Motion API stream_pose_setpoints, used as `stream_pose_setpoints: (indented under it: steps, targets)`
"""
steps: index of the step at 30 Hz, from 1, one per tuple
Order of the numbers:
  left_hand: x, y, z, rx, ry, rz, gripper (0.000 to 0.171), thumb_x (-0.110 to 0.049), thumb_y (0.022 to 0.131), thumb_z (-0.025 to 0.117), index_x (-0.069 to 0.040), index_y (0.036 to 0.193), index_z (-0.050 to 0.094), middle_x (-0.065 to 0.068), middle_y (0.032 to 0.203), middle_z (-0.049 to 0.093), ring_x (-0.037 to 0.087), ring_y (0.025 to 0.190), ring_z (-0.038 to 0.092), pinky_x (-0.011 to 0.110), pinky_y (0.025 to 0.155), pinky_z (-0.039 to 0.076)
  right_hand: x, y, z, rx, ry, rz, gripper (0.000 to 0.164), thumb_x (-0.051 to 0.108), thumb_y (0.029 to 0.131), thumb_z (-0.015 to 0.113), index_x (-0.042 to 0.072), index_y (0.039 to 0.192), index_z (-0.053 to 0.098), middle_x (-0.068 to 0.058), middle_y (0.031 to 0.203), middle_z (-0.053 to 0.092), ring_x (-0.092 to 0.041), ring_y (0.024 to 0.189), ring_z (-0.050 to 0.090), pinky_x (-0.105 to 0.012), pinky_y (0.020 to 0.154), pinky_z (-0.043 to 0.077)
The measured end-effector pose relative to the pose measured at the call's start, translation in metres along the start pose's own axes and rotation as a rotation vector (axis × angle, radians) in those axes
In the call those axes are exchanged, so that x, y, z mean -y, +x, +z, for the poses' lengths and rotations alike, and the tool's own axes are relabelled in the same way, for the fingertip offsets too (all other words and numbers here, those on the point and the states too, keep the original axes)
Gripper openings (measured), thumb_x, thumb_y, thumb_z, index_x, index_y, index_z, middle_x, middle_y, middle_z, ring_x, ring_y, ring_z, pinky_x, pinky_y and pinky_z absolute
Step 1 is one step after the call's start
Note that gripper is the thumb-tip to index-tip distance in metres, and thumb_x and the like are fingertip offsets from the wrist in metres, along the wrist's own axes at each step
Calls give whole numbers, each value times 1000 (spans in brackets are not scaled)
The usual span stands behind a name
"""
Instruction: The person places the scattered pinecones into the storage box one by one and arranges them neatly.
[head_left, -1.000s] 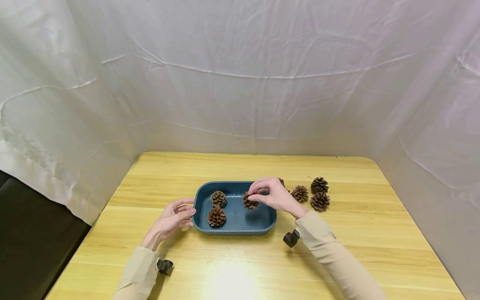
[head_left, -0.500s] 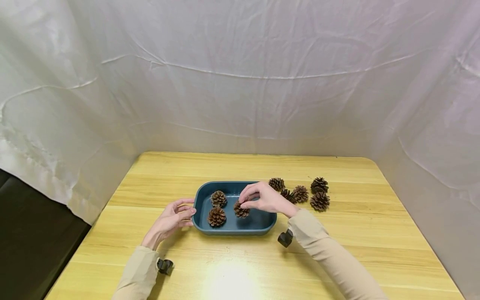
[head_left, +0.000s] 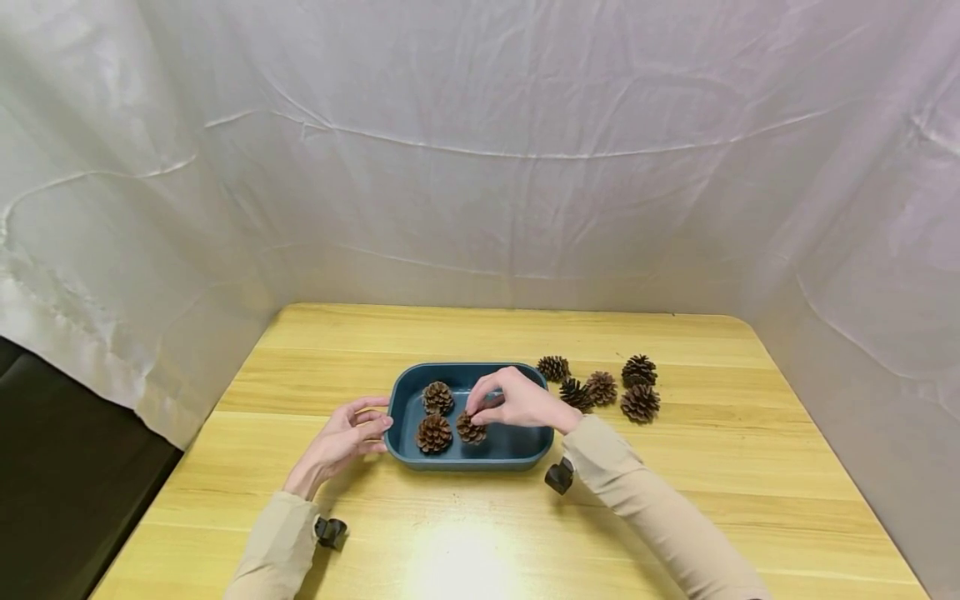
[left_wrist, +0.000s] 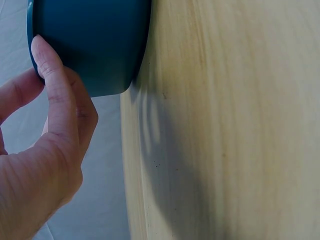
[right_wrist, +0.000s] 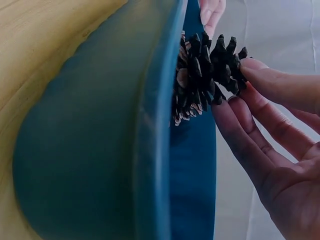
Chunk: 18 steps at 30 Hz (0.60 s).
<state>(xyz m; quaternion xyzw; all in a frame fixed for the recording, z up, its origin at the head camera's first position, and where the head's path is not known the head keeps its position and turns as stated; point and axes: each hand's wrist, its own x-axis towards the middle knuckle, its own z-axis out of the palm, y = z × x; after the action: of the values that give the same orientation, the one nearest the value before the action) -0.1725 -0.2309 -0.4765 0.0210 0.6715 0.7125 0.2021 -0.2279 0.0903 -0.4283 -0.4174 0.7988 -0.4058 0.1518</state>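
A dark blue rectangular tray [head_left: 495,460] with rounded corners sits on the wooden table. My left hand [head_left: 343,437] holds its left end, the thumb at the rim and the other fingers around the outside. Inside the tray, my right hand [head_left: 512,400] pinches a brown pine cone [head_left: 470,429] between thumb and fingertips. In the right wrist view that pine cone [right_wrist: 202,75] hangs below the fingertips, its lower part behind the tray rim. Two more pine cones lie at the tray's left side, one farther back [head_left: 437,397] and one nearer [head_left: 433,434].
Right of the tray lie several loose pine cones, among them a dark one [head_left: 576,395] close to the tray and a brown one [head_left: 640,403] farther right. Pale curtains [head_left: 495,208] hang behind and beside the table [head_left: 750,467]. A black surface [head_left: 67,492] shows at lower left.
My right hand has moved left and slightly nearer inside the tray with its pine cone, which is now beside the nearer cone. My left hand has stayed at the tray's end.
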Motion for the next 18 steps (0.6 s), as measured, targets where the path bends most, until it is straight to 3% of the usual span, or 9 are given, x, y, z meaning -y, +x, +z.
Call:
stream_pose_setpoints:
  steps: [18]
  targets:
    - [0,0,0,4,-2,2,57,-3,100,57,14,146,28,2,102,61,7,74,62,25,73,62,0,6,6,44,15,33,7,7,90,74,8,96,77,-10,102,73,-16,90,73,-19,83,60]
